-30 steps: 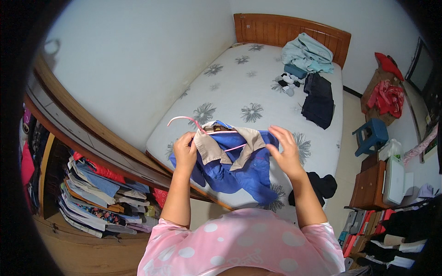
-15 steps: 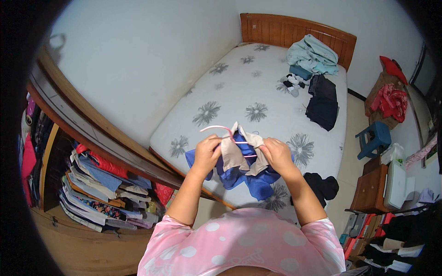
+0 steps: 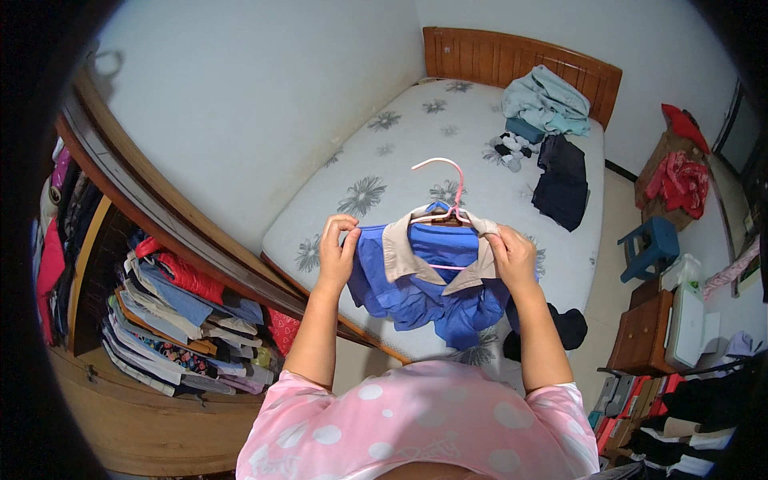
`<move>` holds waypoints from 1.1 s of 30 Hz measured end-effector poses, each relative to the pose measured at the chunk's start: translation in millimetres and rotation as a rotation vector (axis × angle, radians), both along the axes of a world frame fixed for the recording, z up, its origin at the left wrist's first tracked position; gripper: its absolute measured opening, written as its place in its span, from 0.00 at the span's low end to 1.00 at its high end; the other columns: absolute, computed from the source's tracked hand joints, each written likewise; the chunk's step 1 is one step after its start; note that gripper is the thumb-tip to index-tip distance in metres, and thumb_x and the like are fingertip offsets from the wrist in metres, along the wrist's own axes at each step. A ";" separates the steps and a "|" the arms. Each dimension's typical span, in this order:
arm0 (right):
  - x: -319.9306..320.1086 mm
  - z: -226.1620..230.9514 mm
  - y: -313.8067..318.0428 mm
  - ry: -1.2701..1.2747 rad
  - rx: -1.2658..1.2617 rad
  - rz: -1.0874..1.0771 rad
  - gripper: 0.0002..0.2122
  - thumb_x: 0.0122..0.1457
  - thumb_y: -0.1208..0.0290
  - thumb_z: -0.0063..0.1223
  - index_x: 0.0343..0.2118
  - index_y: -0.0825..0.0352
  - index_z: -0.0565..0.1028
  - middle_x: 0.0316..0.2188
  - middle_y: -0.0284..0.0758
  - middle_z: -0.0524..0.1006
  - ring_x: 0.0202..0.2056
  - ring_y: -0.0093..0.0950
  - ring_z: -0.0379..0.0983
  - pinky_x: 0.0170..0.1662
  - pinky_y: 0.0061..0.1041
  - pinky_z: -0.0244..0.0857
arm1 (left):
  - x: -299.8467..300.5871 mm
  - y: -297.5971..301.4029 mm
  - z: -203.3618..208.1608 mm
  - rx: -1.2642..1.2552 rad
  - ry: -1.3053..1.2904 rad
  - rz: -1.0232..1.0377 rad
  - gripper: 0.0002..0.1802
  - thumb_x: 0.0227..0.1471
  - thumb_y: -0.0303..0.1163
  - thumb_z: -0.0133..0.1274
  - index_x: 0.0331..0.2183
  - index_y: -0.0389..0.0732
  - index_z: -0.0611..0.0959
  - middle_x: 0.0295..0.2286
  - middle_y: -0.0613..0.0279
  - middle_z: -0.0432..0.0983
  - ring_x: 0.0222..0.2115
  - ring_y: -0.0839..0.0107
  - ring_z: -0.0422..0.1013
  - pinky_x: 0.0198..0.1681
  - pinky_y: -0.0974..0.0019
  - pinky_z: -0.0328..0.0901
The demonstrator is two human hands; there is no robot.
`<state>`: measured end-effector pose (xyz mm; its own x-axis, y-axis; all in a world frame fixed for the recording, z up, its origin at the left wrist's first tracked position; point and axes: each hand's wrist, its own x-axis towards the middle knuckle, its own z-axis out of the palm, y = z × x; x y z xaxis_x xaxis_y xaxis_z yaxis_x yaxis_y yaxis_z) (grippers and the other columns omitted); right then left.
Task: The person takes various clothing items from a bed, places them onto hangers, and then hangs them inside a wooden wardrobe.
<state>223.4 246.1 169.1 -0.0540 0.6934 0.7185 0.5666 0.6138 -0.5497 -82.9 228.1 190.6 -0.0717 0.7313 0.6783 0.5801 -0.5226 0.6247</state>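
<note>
A blue shirt (image 3: 472,312) with a beige collar hangs between my hands above the near part of the bed. Inside its neck sits a pink hanger (image 3: 459,192), its hook standing up out of the collar and curving left. My left hand (image 3: 339,238) pinches the shirt's left shoulder. At the right end of the collar, my right hand (image 3: 514,254) grips the shirt, thumb on top. The hanger's lower bar shows through the open neck, while its ends are hidden in the cloth.
The bed's floral mattress (image 3: 384,172) lies ahead, with dark trousers (image 3: 560,182), socks (image 3: 512,150) and a pale green cloth (image 3: 546,100) on it. An open wardrobe with stacked clothes (image 3: 172,320) stands left. A blue stool (image 3: 648,246) and wooden cabinet (image 3: 642,332) stand right.
My left hand has moved left from the collar to the shoulder, and my right hand slightly right. The shirt is spread wider, and the hanger's hook has shifted right and now stands higher.
</note>
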 end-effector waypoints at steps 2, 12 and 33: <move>-0.1 2.1 -2.6 0.020 -0.025 0.030 0.06 0.51 0.72 0.50 0.29 0.67 0.75 0.22 0.39 0.74 0.25 0.36 0.71 0.27 0.28 0.63 | -2.6 0.1 -3.8 0.009 0.100 -0.014 0.06 0.45 0.23 0.50 0.27 0.36 0.70 0.30 0.55 0.71 0.34 0.62 0.69 0.39 0.64 0.62; 17.3 -13.6 6.1 -0.083 -0.279 0.204 0.10 0.48 0.68 0.54 0.30 0.69 0.73 0.27 0.39 0.71 0.31 0.37 0.68 0.34 0.28 0.62 | -9.3 9.2 -21.8 -0.112 0.192 0.154 0.07 0.49 0.28 0.46 0.28 0.34 0.74 0.25 0.54 0.69 0.29 0.60 0.66 0.33 0.66 0.61; 108.3 -150.8 18.2 0.324 -0.787 -0.166 0.12 0.58 0.66 0.43 0.23 0.70 0.66 0.19 0.26 0.63 0.24 0.16 0.56 0.28 0.18 0.55 | 82.7 -14.4 -276.1 -1.315 -0.620 -0.604 0.26 0.43 0.35 0.57 0.45 0.37 0.72 0.39 0.61 0.73 0.38 0.69 0.68 0.44 0.67 0.61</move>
<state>331.7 264.2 18.3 0.2166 0.9762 -0.0108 0.3575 -0.0896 -0.9296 -0.2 213.7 -85.5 0.4228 0.7846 -0.4535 -0.0138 0.5059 0.8625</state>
